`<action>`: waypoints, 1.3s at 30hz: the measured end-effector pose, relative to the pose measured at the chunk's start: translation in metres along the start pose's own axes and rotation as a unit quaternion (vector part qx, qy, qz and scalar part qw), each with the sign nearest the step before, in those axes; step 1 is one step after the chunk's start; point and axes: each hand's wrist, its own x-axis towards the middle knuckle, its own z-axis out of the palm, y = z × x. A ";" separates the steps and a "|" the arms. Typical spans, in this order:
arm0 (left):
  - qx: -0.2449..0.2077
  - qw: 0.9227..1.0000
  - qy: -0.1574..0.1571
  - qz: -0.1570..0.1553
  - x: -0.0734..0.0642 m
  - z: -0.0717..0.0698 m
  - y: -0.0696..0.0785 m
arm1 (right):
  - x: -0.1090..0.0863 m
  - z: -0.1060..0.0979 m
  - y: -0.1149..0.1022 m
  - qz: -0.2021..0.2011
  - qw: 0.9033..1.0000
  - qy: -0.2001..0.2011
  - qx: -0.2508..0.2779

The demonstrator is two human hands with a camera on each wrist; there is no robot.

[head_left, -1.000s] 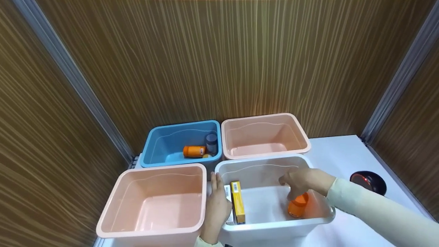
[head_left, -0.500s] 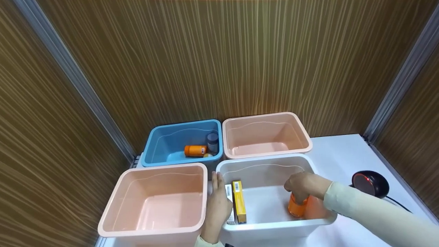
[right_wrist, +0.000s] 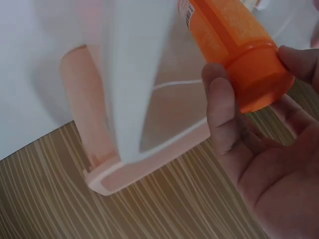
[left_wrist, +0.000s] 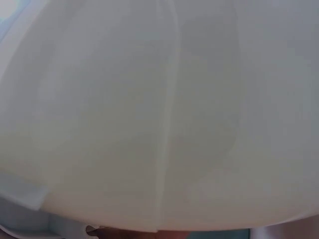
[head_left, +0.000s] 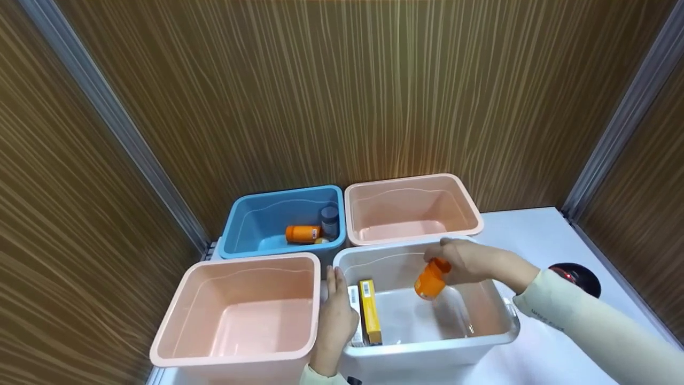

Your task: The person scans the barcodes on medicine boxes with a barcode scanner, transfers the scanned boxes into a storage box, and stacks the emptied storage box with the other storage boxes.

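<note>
My right hand [head_left: 464,262] pinches an orange bottle [head_left: 429,280] by its capped end, holding it tilted inside the white bin [head_left: 427,350]. In the right wrist view, the thumb and fingers wrap the orange cap [right_wrist: 263,74], and part of a label with a barcode shows on the body. My left hand [head_left: 336,321] rests along the left rim of the white bin, its fingers straight and pointing away from me. A yellow box [head_left: 371,312] and a white box [head_left: 355,315] stand side by side against that left wall. Mostly the bin's pale wall [left_wrist: 124,114] fills the left wrist view.
To the left is a pink bin [head_left: 235,362]; another pink bin [head_left: 414,184] stands behind the white one. At the back left, a blue bin [head_left: 230,230] contains an orange bottle [head_left: 303,233] and a dark grey bottle [head_left: 329,222]. A black rounded object [head_left: 585,280] lies at right.
My right hand reached down to the orange bottle, took hold of its top, then raised it and moved left and away from me. The left hand has stayed at the rim.
</note>
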 end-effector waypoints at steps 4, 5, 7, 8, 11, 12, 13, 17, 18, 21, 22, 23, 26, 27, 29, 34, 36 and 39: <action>-0.004 1.000 0.009 0.002 0.000 0.000 0.000 | -0.005 -0.011 -0.003 -0.014 0.999 0.031 0.032; -0.001 1.000 0.008 0.000 0.000 0.000 0.000 | -0.006 -0.014 -0.004 -0.017 0.998 0.039 0.038; 0.000 1.000 0.006 -0.001 0.000 0.000 0.001 | -0.009 -0.018 -0.005 -0.016 0.997 0.052 0.050; -0.002 1.000 0.004 -0.001 0.000 0.000 0.001 | -0.012 -0.021 -0.006 -0.012 0.997 0.058 0.053; -0.007 1.000 -0.002 -0.002 0.000 -0.001 0.003 | -0.020 -0.029 -0.007 0.003 0.996 0.076 0.056; -0.006 1.000 -0.003 -0.004 0.000 0.000 0.003 | -0.022 -0.031 -0.007 0.006 0.995 0.083 0.052; -0.006 1.000 -0.003 -0.005 0.000 0.000 0.003 | -0.025 -0.034 -0.006 0.010 0.995 0.091 0.047; -0.004 1.000 -0.003 -0.012 0.000 0.000 0.004 | -0.037 -0.044 -0.004 0.022 0.992 0.120 0.017; -0.006 1.000 -0.003 -0.014 0.000 0.001 0.005 | -0.040 -0.046 -0.004 0.032 0.992 0.123 0.015; -0.010 1.000 -0.003 -0.017 0.000 0.002 0.008 | -0.050 -0.054 -0.004 0.060 0.990 0.129 0.018; -0.011 1.000 -0.002 -0.018 0.000 0.003 0.008 | -0.054 -0.057 -0.004 0.066 0.989 0.131 0.018; -0.014 1.000 -0.002 -0.018 0.000 0.003 0.009 | -0.057 -0.059 -0.004 0.072 0.988 0.133 0.017; -0.017 1.000 -0.002 -0.015 0.000 0.002 0.009 | -0.067 -0.066 -0.002 0.080 0.986 0.146 0.002; -0.017 1.000 -0.002 -0.014 0.000 0.002 0.009 | -0.071 -0.069 -0.001 0.086 0.985 0.149 -0.002; -0.015 1.000 0.000 -0.011 0.000 0.001 0.009 | -0.077 -0.073 0.000 0.097 0.983 0.154 -0.005; -0.006 1.000 -0.005 -0.015 -0.001 0.001 0.009 | -0.091 -0.078 0.007 0.132 0.980 0.151 -0.007; -0.004 1.000 -0.004 -0.013 -0.001 0.001 0.009 | -0.096 -0.078 0.011 0.154 0.978 0.142 -0.009; 0.001 1.000 0.001 -0.008 -0.001 0.001 0.009 | -0.104 -0.077 0.018 0.182 0.974 0.131 -0.007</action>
